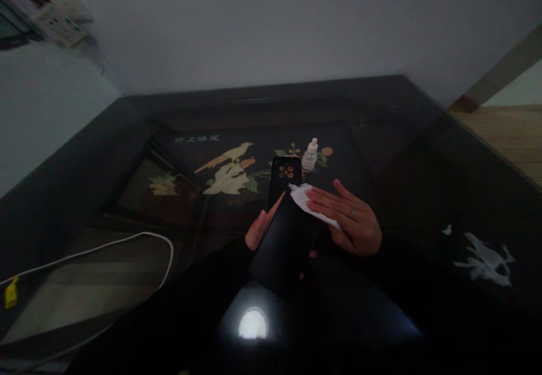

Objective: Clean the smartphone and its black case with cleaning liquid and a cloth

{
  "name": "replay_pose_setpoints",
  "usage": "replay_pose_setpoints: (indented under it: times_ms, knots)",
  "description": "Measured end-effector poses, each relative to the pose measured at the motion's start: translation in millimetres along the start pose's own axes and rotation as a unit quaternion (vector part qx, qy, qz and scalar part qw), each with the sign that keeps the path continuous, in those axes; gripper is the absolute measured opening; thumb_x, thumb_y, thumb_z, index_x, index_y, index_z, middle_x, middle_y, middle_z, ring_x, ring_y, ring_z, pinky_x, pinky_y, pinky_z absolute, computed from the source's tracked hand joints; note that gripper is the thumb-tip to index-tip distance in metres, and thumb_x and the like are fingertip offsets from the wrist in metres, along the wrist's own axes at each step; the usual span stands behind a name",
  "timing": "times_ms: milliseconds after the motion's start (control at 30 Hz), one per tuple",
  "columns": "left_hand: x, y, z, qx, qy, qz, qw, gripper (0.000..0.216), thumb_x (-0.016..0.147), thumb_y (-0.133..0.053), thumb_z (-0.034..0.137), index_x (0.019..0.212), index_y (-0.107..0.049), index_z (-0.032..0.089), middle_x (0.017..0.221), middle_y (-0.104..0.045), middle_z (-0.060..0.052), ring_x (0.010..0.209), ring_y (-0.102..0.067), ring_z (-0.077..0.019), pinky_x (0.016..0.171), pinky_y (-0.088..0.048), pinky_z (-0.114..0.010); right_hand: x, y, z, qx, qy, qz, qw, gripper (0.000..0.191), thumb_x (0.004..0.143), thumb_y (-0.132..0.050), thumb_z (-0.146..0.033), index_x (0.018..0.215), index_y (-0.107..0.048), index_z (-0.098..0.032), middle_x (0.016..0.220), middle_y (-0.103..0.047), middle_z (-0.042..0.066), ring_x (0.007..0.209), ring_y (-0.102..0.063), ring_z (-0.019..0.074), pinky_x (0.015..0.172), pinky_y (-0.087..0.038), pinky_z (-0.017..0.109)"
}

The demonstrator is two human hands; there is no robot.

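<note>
Two hands are busy over one dark phone (284, 245), held just above the near edge of the desk (402, 155), tilted with its top end pointing away from the person. The left hand (261, 227) has its grip closed on the phone from beneath and along its left edge; only a thumb and part of the palm show past the slab. The right hand (351, 219) lies flat, fingers stretched out and not curled, pressing a white wipe (305, 199) onto the upper right part of the phone's face. A ring sits on one of those fingers.

As I judge it, the wiping is under way but not finished: the wipe covers only the top corner, and the lower stretch of the face lies bare. Whether it is already clean I cannot tell in this dim light.

Just beyond the phone, a dark phone case (285, 178) with coloured dots lies on the desk, empty and apart from the phone, so it seems to be off for now. A small clear dropper bottle (310, 156) stands upright just beside the case, cap on. A white cable (127, 245) loops over the desk's left side, well apart from the hands. The desk top carries an inlaid bird picture (231, 169).
</note>
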State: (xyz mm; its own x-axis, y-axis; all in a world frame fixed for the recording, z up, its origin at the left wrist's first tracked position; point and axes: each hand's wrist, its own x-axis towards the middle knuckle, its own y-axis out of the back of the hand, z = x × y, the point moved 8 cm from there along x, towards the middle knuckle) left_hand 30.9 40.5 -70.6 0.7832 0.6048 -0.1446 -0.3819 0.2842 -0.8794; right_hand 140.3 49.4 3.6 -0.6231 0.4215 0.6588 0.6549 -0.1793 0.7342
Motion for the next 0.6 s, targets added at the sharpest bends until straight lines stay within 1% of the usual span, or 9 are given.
replay_pose_setpoints:
  times_ms: [67, 100, 200, 267, 333, 400, 500, 567, 600]
  knots:
    - [-0.9, 0.7, 1.5, 0.000, 0.000, 0.006, 1.000, 0.088, 0.074, -0.050, 0.059, 0.139, 0.003, 0.034, 0.124, -0.050, -0.018, 0.094, -0.060, -0.0355, 0.069, -0.047, -0.051, 0.0, 0.6, 1.1, -0.001, -0.005, 0.005, 1.000, 0.053, 0.078, -0.040, -0.011, 0.131, -0.039, -0.011, 0.124, -0.054, 0.016, 0.121, -0.044, 0.0226, 0.102, -0.029, 0.052]
    - [-1.8, 0.2, 0.2, 0.012, 0.007, 0.004, 1.000, 0.088, 0.074, -0.052, 0.056, 0.139, 0.003, 0.035, 0.123, -0.051, -0.017, 0.094, -0.060, -0.0351, 0.069, -0.047, -0.051, 0.9, -1.3, 0.2, -0.003, -0.004, -0.005, 1.000, 0.053, 0.079, -0.039, -0.012, 0.131, -0.038, -0.011, 0.125, -0.053, 0.016, 0.122, -0.043, 0.0227, 0.103, -0.028, 0.052]
    - [-4.5, -2.4, -4.3, 0.063, 0.019, -0.003, 0.998, 0.087, 0.075, -0.057, 0.046, 0.138, 0.003, 0.039, 0.126, -0.049, -0.015, 0.093, -0.061, -0.0339, 0.073, -0.046, -0.053, 4.7, -11.0, -4.3, -0.007, 0.000, -0.054, 0.999, 0.051, 0.083, -0.038, -0.019, 0.133, -0.035, -0.010, 0.131, -0.047, 0.016, 0.126, -0.037, 0.0235, 0.105, -0.023, 0.053]
    - [-5.1, -3.9, -4.7, 0.073, 0.018, -0.004, 0.997, 0.088, 0.075, -0.058, 0.046, 0.139, 0.003, 0.038, 0.126, -0.049, -0.014, 0.093, -0.061, -0.0338, 0.075, -0.046, -0.054, 6.2, -15.4, -4.5, -0.011, -0.005, -0.076, 0.997, 0.051, 0.084, -0.037, -0.021, 0.134, -0.034, -0.011, 0.133, -0.044, 0.014, 0.127, -0.034, 0.0232, 0.106, -0.020, 0.054]
    - [-4.9, -5.3, 0.1, 0.069, 0.001, -0.001, 0.998, 0.089, 0.074, -0.058, 0.047, 0.139, 0.003, 0.036, 0.126, -0.050, -0.014, 0.093, -0.061, -0.0336, 0.076, -0.046, -0.053, 6.2, -14.7, -2.3, -0.008, -0.010, -0.070, 0.997, 0.051, 0.083, -0.036, -0.020, 0.133, -0.035, -0.012, 0.133, -0.045, 0.013, 0.127, -0.035, 0.0227, 0.106, -0.020, 0.054]
    - [-4.6, -6.3, 6.5, 0.056, -0.014, 0.002, 0.998, 0.088, 0.075, -0.058, 0.047, 0.140, 0.001, 0.035, 0.124, -0.052, -0.014, 0.096, -0.060, -0.0328, 0.078, -0.045, -0.051, 4.8, -10.3, 1.4, -0.001, -0.011, -0.044, 0.999, 0.051, 0.082, -0.037, -0.018, 0.133, -0.036, -0.012, 0.130, -0.049, 0.013, 0.126, -0.038, 0.0224, 0.105, -0.022, 0.053]
    - [-2.9, -5.1, 10.7, 0.020, -0.007, 0.011, 1.000, 0.078, 0.080, -0.050, 0.048, 0.140, -0.001, 0.034, 0.118, -0.057, -0.013, 0.100, -0.059, -0.0302, 0.083, -0.042, -0.051, 2.2, -6.3, 5.7, -0.002, -0.015, -0.017, 1.000, 0.051, 0.080, -0.038, -0.014, 0.131, -0.038, -0.011, 0.126, -0.052, 0.014, 0.125, -0.038, 0.0225, 0.104, -0.025, 0.053]
    - [0.5, -0.2, 13.0, 0.007, -0.020, 0.028, 0.999, 0.074, 0.082, -0.044, 0.051, 0.141, -0.005, 0.030, 0.112, -0.061, -0.012, 0.096, -0.061, -0.0290, 0.086, -0.039, -0.052, 1.5, -8.4, 1.7, -0.005, -0.011, -0.023, 1.000, 0.051, 0.081, -0.038, -0.014, 0.132, -0.037, -0.010, 0.127, -0.051, 0.015, 0.126, -0.037, 0.0225, 0.105, -0.024, 0.053]
    - [2.6, 5.1, 15.4, 0.002, -0.041, 0.050, 0.998, 0.072, 0.082, -0.043, 0.051, 0.141, -0.009, 0.027, 0.109, -0.062, -0.012, 0.094, -0.061, -0.0289, 0.088, -0.038, -0.052, 1.4, -10.6, -3.8, -0.003, -0.003, -0.031, 1.000, 0.050, 0.083, -0.037, -0.016, 0.132, -0.037, -0.009, 0.128, -0.050, 0.015, 0.127, -0.036, 0.0226, 0.105, -0.023, 0.053]
